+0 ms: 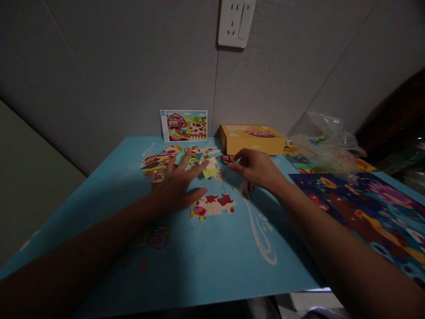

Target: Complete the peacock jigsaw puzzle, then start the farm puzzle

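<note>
Several loose jigsaw puzzle pieces (156,164) lie heaped at the far middle of the blue table. Over their near side my left hand (177,186) is spread open, fingers stretched out, with a green-and-cream puzzle piece (210,169) by its index fingertip. My right hand (254,166) is pinched at a small red puzzle piece (226,158) with a white pattern. Below that hand a white-and-red piece (247,188) lies partly in shadow. Joined cow-patterned pieces (215,206) lie flat nearer to me, between the hands.
A picture card (186,126) of a farm leans on the wall, beside a yellow box (252,139). To the right are a dark blue finished puzzle (358,217) and crumpled clear plastic (327,146). A wall socket (236,23) sits above the blue table (206,266).
</note>
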Demonstrator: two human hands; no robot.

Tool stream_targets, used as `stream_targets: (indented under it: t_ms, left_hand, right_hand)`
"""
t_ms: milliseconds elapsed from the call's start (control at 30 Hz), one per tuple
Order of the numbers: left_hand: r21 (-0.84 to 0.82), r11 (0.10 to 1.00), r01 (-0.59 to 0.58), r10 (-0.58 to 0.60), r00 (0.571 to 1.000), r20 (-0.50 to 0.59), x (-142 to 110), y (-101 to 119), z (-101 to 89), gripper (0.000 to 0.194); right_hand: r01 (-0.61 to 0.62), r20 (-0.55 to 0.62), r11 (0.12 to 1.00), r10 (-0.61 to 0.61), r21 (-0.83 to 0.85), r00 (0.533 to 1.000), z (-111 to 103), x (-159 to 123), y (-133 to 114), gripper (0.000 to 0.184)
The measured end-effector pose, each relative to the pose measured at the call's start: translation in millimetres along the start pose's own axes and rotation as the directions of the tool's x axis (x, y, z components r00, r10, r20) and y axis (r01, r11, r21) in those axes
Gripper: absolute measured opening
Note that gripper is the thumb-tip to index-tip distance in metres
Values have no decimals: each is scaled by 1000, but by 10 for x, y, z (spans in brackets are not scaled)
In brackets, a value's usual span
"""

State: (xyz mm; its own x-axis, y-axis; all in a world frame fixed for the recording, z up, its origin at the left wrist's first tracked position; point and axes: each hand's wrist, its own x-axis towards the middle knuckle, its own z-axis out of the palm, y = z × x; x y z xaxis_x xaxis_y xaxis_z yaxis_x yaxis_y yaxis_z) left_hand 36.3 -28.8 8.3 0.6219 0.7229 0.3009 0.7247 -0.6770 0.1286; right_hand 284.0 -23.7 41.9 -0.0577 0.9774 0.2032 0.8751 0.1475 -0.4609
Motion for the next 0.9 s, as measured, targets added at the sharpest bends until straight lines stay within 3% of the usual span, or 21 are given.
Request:
stream_targets:
  t_ms: [100, 233, 400, 533, 633, 733, 833, 900]
  left_hand:
    - [91, 961, 262, -254, 963, -88, 22, -65, 78, 65]
    - [187, 898, 398, -387, 918, -93, 21, -119, 163, 70]
    - [159, 925, 344, -340, 939, -51, 37, -95, 112, 73]
    - [12, 995, 103, -103, 994, 42, 28, -36, 6, 75]
    - [-117, 990, -81, 101, 979, 180, -9, 25, -67, 75]
    - [-216, 964, -158, 218, 932, 291, -46, 75, -132, 75]
    - [-238, 958, -161, 230, 927, 297, -70, 91, -155, 79]
    - [-221, 960, -169, 228, 934, 276, -75, 85, -137, 78]
  right_hand:
    - [-17, 188, 947, 82, -322, 979, -83, -32, 113, 44]
    - [56, 373, 913, 108, -403, 922, -91, -54, 139, 37]
    - [42, 412, 924, 128, -380, 902, -109, -54, 46, 31]
    - [38, 429, 947, 109, -320, 897, -122, -50, 27, 32]
    - [-38, 353, 983, 101, -181, 930, -86, -26, 42, 20]
    - [-83, 172, 984, 56, 158, 983, -3, -16, 16, 18]
    - [-94, 137, 816, 18, 571, 990, 105, -64, -100, 15]
    - [-110, 201, 709, -46, 697, 979, 166, -109, -188, 15]
